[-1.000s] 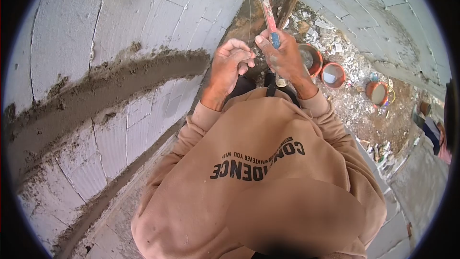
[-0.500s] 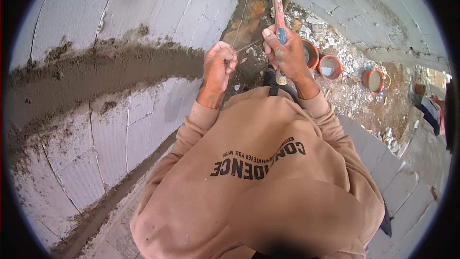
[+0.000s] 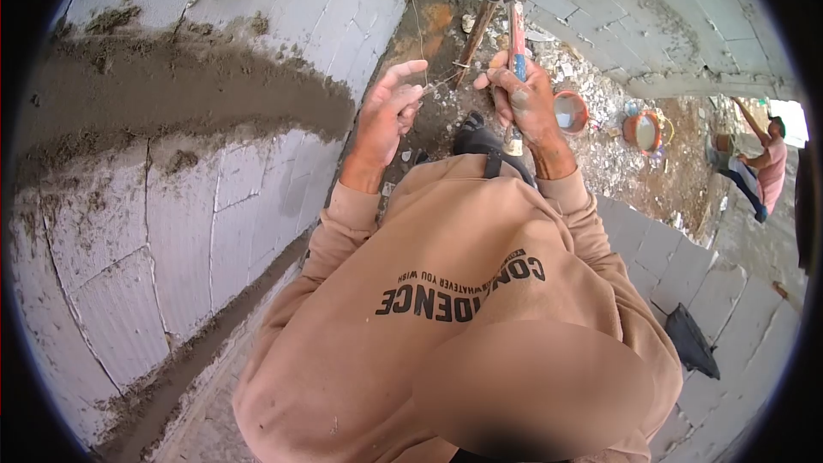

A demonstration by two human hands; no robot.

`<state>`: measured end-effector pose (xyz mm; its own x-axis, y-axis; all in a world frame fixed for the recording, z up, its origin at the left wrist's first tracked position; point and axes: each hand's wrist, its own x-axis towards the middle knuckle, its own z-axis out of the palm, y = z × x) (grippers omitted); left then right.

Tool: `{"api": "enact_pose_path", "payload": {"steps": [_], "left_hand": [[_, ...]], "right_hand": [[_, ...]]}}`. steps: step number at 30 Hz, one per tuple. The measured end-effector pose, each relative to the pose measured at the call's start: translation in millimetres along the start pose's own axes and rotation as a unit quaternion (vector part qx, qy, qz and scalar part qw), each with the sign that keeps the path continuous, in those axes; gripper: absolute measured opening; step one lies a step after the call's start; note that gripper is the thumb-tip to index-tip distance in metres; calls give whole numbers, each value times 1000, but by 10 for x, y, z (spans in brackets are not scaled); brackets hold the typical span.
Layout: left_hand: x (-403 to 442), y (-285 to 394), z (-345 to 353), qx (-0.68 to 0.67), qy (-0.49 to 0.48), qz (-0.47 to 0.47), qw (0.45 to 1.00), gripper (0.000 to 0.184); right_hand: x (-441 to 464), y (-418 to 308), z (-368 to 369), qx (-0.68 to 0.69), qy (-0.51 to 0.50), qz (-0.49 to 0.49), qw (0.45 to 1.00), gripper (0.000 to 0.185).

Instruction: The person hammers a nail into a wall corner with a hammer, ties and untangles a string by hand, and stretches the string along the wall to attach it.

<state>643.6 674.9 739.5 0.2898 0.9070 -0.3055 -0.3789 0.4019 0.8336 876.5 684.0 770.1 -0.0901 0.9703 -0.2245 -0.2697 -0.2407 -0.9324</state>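
My right hand point(image 3: 527, 107) is wrapped round a claw hammer point(image 3: 517, 30) with a worn red and blue handle. Its metal head points up and away from me, and the handle's butt shows below my fist. The thumb and index finger of that hand reach toward a thin string point(image 3: 417, 21). At the left, my left hand point(image 3: 390, 120) has its index finger stretched out, with the thumb and curled fingers at the string. From there the string runs up along the wall corner and across toward my right hand. A wooden pole point(image 3: 484, 26) leans just beyond both hands.
On my left stands a block wall point(image 3: 184, 231) with a wide band of wet mortar point(image 3: 189, 111). Rubble point(image 3: 600, 154) covers the ground at right, with orange buckets point(image 3: 569, 111) on it. A person in pink point(image 3: 771, 167) is at the far right. A dark bag-like item point(image 3: 691, 343) lies on the blocks.
My left index finger has straightened out from a closed pinch. The view has shifted, showing more of the pole and the person at far right. The hammer stays in my right hand.
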Motion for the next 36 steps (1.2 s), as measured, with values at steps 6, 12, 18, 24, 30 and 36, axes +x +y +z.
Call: {"api": "enact_pose_path", "payload": {"steps": [6, 12, 18, 24, 30, 36], "left_hand": [[37, -235, 112, 185, -116, -24, 975, 41], [-148, -327, -146, 274, 60, 66, 958, 27], [-456, -724, -421, 320, -50, 15, 946, 14], [-939, -1211, -640, -2, -4, -80, 997, 14], [-1738, -1801, -573, -80, 171, -140, 972, 13], [-2713, -2770, -161, 94, 279, -73, 953, 22]], "right_hand": [[-140, 44, 5, 46, 25, 20, 998, 7], [-268, 117, -201, 128, 91, -9, 988, 8], [-426, 232, -249, 156, 70, 19, 985, 11], [-720, 606, -203, 140, 57, 130, 980, 11], [-1020, 1250, -445, 52, 11, 291, 955, 9], [-1421, 1950, -735, 27, -55, 408, 911, 10]]}}
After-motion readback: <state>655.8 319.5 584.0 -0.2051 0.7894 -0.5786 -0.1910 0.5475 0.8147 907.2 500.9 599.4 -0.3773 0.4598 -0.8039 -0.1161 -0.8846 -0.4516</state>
